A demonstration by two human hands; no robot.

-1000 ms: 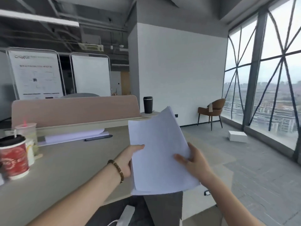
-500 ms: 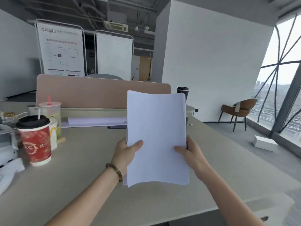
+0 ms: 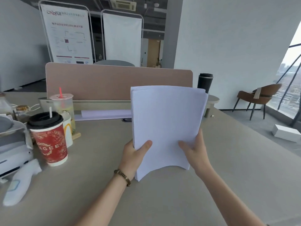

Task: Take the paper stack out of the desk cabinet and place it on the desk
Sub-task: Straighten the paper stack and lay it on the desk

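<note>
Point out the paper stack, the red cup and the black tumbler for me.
paper stack (image 3: 166, 124): head view, middle of the top sheet.
red cup (image 3: 50, 144): head view, its printed side.
black tumbler (image 3: 204, 82): head view, its body below the lid.

Clutter I see off to my left and behind.
Red cup (image 3: 49, 138) with black lid beside a straw cup (image 3: 63, 106); pink divider (image 3: 118, 81), black tumbler (image 3: 205, 82), brown chair (image 3: 259, 97) by the window.

White paper stack (image 3: 166, 126) at frame centre, upright over the beige desk (image 3: 228, 176), left hand (image 3: 134, 154) on its left edge, right hand (image 3: 195, 152) on its right. Red paper cup (image 3: 48, 141) at left; pink divider panel (image 3: 114, 80) behind; black tumbler (image 3: 204, 82) upper right.
</note>
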